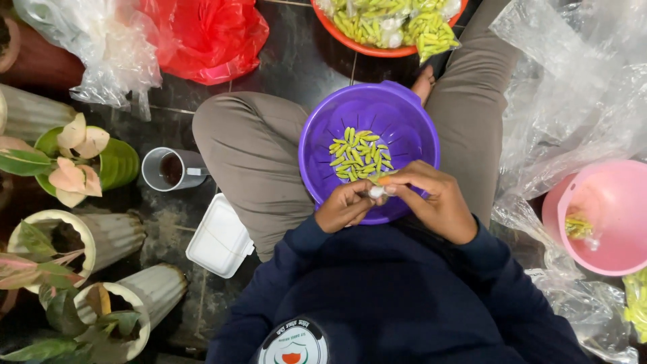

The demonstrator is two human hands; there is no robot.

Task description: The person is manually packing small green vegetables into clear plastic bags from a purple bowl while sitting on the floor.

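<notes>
A purple colander bowl (404,114) rests on my lap and holds a heap of small yellow-green buds (358,155). Both hands meet at its near rim. My left hand (345,207) and my right hand (435,201) pinch one small pale bud (377,190) between their fingertips, just over the rim. I sit cross-legged in grey trousers and a dark blue top.
An orange bowl (377,48) of bagged green buds stands ahead. A pink bowl (610,216) with a few buds sits at right among clear plastic bags (579,87). At left are a mug (172,168), a white foam box (219,237), potted plants (81,162) and a red bag (205,37).
</notes>
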